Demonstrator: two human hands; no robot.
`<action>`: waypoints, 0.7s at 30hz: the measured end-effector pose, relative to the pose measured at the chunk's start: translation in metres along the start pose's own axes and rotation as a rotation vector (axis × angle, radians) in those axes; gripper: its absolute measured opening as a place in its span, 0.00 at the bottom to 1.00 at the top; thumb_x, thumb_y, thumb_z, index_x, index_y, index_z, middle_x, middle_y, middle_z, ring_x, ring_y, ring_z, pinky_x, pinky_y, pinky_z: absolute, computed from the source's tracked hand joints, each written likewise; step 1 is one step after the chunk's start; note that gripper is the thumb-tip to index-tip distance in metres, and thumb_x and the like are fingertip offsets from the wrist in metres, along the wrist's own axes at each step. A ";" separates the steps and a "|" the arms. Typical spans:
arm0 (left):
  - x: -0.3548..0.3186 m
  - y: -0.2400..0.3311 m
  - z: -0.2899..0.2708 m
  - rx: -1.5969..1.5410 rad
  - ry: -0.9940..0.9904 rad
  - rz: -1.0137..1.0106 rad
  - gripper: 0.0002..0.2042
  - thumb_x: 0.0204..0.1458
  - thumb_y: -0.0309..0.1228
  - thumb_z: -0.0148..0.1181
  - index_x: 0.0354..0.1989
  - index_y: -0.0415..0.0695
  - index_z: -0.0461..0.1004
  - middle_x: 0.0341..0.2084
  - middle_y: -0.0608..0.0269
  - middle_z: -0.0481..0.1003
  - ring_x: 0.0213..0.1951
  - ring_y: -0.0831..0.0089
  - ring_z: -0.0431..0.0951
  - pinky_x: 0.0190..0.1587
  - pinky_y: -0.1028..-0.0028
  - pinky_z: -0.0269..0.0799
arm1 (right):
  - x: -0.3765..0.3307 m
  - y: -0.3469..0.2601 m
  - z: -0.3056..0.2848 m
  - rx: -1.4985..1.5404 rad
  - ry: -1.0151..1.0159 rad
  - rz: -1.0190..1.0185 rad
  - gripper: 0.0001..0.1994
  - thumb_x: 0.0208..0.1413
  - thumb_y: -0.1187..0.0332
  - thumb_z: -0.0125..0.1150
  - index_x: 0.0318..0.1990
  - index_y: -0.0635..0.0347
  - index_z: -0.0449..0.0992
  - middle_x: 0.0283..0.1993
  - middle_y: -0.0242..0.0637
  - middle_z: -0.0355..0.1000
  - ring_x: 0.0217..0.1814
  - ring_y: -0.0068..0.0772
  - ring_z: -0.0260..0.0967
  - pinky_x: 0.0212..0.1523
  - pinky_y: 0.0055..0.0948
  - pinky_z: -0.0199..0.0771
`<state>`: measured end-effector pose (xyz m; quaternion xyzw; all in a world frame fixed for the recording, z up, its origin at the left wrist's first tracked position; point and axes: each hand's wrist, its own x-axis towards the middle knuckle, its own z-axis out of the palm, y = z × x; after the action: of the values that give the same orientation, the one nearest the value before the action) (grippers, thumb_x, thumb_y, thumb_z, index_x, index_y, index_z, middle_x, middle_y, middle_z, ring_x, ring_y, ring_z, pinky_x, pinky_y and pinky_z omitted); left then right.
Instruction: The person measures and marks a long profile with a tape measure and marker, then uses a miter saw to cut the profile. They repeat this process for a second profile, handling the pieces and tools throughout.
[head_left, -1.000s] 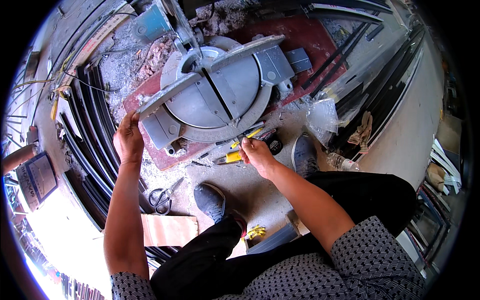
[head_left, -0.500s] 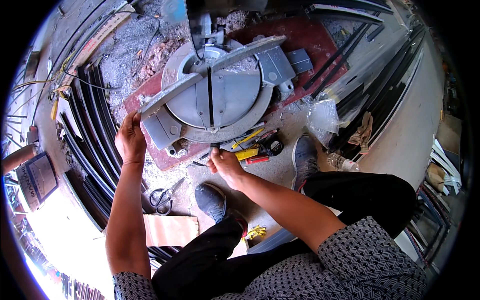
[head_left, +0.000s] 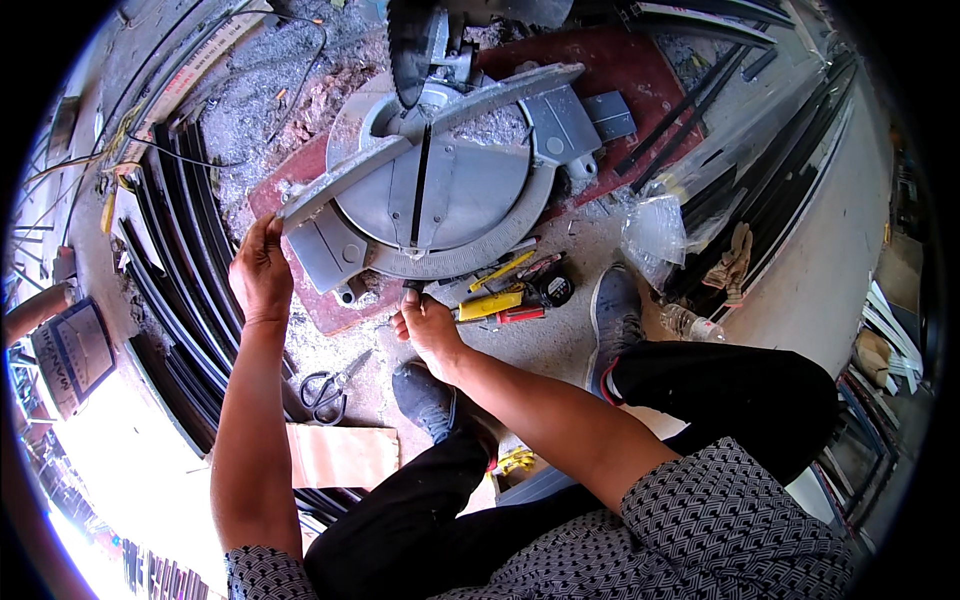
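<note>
A grey miter saw (head_left: 480, 205) sits on a dark red board (head_left: 640, 90), its round table crossed by a dark slot. My left hand (head_left: 262, 278) is closed around the left end of the metal fence (head_left: 350, 180), thumb and fingers pinching it. At the front of the saw, my right hand (head_left: 430, 328) grips the short black handle (head_left: 412, 288) of the turntable, its fingers curled and the thumb on top. The toothed blade (head_left: 405, 60) stands above the back of the table; its upper part is cut off by the picture edge.
A yellow cutter (head_left: 490, 305), a tape measure (head_left: 553, 290) and other hand tools lie right of my right hand. Scissors (head_left: 325, 395) rest on the floor. Black profiles (head_left: 180, 290) line the left; a plastic bottle (head_left: 690, 324) and glove (head_left: 732, 262) are at right.
My right hand has moved left with the handle, and the table's slot has turned so its near end points further left. The blade appears slightly further right. My left hand stays on the fence.
</note>
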<state>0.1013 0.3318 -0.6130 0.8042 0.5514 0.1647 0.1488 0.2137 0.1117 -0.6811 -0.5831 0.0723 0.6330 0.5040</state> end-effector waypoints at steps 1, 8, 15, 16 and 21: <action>0.000 0.001 -0.001 0.019 0.003 0.007 0.13 0.68 0.42 0.55 0.49 0.50 0.82 0.42 0.53 0.84 0.42 0.52 0.85 0.43 0.61 0.80 | 0.001 0.000 0.000 0.007 -0.008 -0.001 0.21 0.75 0.50 0.48 0.40 0.59 0.73 0.33 0.33 0.74 0.31 0.23 0.70 0.36 0.26 0.75; 0.000 -0.005 0.001 0.045 0.019 0.017 0.14 0.67 0.44 0.56 0.50 0.52 0.82 0.41 0.53 0.84 0.41 0.50 0.85 0.42 0.60 0.79 | -0.001 0.001 0.002 0.012 0.008 -0.007 0.21 0.74 0.49 0.49 0.39 0.59 0.73 0.32 0.33 0.74 0.31 0.23 0.70 0.35 0.26 0.75; 0.001 -0.004 0.000 0.053 0.011 0.006 0.14 0.67 0.45 0.56 0.51 0.52 0.82 0.41 0.53 0.84 0.41 0.52 0.85 0.42 0.61 0.80 | 0.003 0.001 -0.001 -0.002 -0.016 -0.005 0.21 0.74 0.50 0.50 0.39 0.59 0.73 0.32 0.33 0.75 0.29 0.23 0.70 0.36 0.27 0.76; 0.000 -0.003 0.000 0.062 0.010 0.001 0.14 0.67 0.45 0.56 0.51 0.52 0.82 0.41 0.53 0.84 0.41 0.52 0.85 0.41 0.61 0.80 | 0.003 0.002 -0.002 -0.005 -0.009 -0.002 0.21 0.74 0.50 0.50 0.39 0.59 0.73 0.32 0.33 0.75 0.30 0.24 0.70 0.36 0.27 0.77; 0.000 -0.003 0.000 0.080 0.020 0.014 0.15 0.68 0.46 0.55 0.50 0.53 0.82 0.41 0.54 0.84 0.40 0.52 0.85 0.40 0.60 0.79 | 0.001 0.000 -0.004 -0.006 -0.039 -0.007 0.21 0.73 0.48 0.52 0.40 0.59 0.73 0.34 0.34 0.75 0.33 0.24 0.71 0.39 0.28 0.77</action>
<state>0.0989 0.3327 -0.6138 0.8116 0.5535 0.1516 0.1095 0.2166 0.1094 -0.6834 -0.5722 0.0588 0.6429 0.5058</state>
